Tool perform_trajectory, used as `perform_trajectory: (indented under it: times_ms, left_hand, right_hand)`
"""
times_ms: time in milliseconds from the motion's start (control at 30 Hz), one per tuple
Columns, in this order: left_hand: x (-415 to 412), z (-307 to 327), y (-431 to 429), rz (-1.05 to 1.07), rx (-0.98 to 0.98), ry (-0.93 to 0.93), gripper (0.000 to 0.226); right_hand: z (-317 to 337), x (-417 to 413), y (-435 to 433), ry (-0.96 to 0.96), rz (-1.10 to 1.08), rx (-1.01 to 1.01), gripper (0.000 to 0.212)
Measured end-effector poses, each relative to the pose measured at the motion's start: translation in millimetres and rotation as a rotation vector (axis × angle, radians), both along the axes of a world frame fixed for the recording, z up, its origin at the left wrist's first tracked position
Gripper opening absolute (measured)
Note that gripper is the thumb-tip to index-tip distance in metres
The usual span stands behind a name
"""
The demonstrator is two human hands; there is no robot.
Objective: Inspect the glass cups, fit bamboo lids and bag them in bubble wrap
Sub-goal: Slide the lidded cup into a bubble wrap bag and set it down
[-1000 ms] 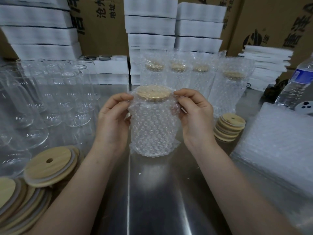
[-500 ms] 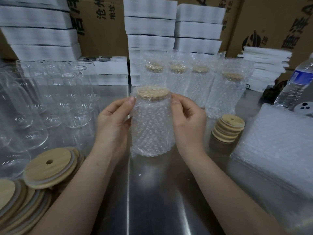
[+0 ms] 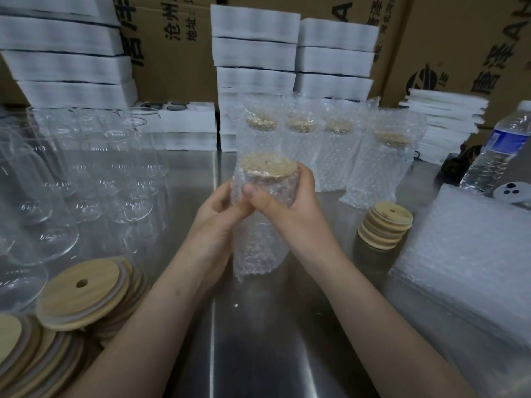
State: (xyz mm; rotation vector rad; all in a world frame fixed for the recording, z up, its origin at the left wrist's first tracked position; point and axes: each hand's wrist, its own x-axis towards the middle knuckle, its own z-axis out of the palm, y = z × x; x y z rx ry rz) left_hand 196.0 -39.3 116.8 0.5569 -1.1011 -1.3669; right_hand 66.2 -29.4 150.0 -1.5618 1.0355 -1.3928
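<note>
A glass cup with a bamboo lid, bagged in bubble wrap (image 3: 258, 248), stands on the steel table (image 3: 258, 354) at the centre. My left hand (image 3: 215, 222) grips its left side. My right hand (image 3: 284, 205) wraps its upper front, thumb pressing the wrap just under the lid (image 3: 268, 165). Several finished wrapped cups (image 3: 339, 150) stand behind. Bare glass cups (image 3: 86, 173) crowd the left. Loose bamboo lids (image 3: 83, 297) lie at the front left, and a small stack of lids (image 3: 385, 222) sits to the right.
A pile of bubble-wrap bags (image 3: 465, 262) lies at the right. A water bottle (image 3: 497, 150) stands at the far right. White foam trays (image 3: 255, 53) and cardboard boxes (image 3: 172, 38) line the back.
Both hands slid from the bag's top sides to the front of the cup, thumbs now meeting below the lid. The wrap is pulled tighter around the cup.
</note>
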Motion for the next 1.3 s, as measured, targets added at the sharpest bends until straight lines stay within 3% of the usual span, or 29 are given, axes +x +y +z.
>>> perform_trajectory:
  times_ms: [367,500,600,800,900,1033,1300]
  left_hand:
    - [6,-2,1,-0.117,-0.113,-0.073,0.063]
    - [3,-1,-2,-0.036,-0.042,-0.038,0.084]
    - [6,-2,-5,0.105,0.053,0.009,0.075]
    - [6,-15,-8,0.302,0.077,-0.348,0.028]
    - [-1,-17,-10,0.336,0.009,-0.519,0.037]
    - [-6,-19,-8,0.339,-0.051,-0.654,0.043]
    - [-8,-20,-7,0.364,-0.101,-0.817,0.041]
  right_hand:
    - [1,-7,-7,-0.106,-0.008,0.099,0.066]
    - [1,-8,-13,-0.109,-0.117,0.053,0.061]
    - [4,-12,-21,-0.12,-0.286,0.05,0.065]
    - [19,-46,-55,-0.042,-0.64,0.039,0.078]
    - [22,-61,-79,-0.018,-0.739,0.057,0.073]
    - [21,-74,-104,-0.011,-0.826,0.071,0.083]
    - [25,-80,-133,0.037,-0.957,0.051,0.1]
